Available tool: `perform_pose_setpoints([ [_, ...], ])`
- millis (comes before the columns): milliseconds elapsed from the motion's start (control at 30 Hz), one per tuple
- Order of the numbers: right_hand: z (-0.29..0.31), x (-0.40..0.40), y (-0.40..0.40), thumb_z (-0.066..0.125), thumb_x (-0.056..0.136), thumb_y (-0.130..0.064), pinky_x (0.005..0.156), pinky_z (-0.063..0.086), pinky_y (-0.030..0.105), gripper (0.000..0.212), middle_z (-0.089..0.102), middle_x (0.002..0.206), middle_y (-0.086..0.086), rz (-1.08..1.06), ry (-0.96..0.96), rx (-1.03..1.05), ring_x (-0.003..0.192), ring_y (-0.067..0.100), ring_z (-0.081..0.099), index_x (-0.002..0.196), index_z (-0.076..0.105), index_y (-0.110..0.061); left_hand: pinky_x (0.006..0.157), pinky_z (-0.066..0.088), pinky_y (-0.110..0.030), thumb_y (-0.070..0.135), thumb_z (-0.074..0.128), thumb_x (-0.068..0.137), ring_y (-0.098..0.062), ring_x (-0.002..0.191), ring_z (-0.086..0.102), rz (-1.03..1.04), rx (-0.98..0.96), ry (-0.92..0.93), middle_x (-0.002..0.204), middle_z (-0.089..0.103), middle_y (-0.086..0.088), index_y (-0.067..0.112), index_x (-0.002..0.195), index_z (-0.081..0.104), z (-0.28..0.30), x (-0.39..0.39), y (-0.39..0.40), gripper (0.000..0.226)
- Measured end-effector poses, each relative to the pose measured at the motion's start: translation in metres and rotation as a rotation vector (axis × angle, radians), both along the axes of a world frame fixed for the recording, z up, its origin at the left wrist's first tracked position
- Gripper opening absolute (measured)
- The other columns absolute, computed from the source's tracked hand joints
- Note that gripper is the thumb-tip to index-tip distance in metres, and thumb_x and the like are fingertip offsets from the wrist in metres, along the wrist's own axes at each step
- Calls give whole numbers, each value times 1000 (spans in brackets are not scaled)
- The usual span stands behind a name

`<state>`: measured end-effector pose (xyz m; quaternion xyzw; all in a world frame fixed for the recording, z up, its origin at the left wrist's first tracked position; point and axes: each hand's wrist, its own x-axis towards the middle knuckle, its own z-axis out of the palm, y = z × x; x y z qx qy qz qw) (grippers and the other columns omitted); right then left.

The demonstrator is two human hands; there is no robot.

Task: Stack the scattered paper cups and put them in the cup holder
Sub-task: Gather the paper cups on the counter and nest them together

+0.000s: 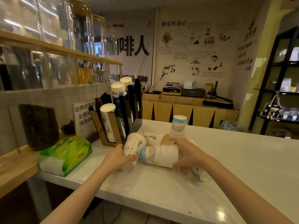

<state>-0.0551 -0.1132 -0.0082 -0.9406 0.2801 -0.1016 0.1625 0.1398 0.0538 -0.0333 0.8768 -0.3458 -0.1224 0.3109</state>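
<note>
Several white paper cups with line drawings lie on the white counter [161,191]. My left hand [119,156] grips one tilted cup [134,147] near its open end. My right hand [187,155] wraps the open end of a cup with a blue rim [159,155] lying on its side. Another cup [155,138] lies behind them, showing its brown inside. One cup [178,126] stands upside down further back. A cup [200,174] peeks out under my right wrist. The black and wood cup holder [119,117] at the left holds stacks of cups.
A green tissue pack [66,153] lies left of my left hand. A sign [84,116] leans behind the holder. Shelves with glass jars run along the left wall. A wooden counter with a scale and a printer stands at the back.
</note>
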Motion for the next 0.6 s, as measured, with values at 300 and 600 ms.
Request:
perform_pose_setpoints([
  [300, 52, -12, -9, 77, 64, -27, 84, 51, 34, 90, 46, 125, -1, 42, -541, 336, 110, 21, 52, 139, 26, -31, 79, 49, -34, 30, 78, 62, -23, 98, 55, 74, -267, 147, 124, 56, -12, 15, 133, 37, -4, 3, 14, 83],
  [600, 85, -14, -2, 71, 57, -43, 83, 52, 36, 79, 55, 116, 0, -51, -996, 496, 108, 23, 57, 125, 39, -19, 89, 43, -30, 12, 82, 59, -17, 108, 50, -83, -581, 195, 129, 54, -5, 19, 129, 38, -19, -22, -9, 84],
])
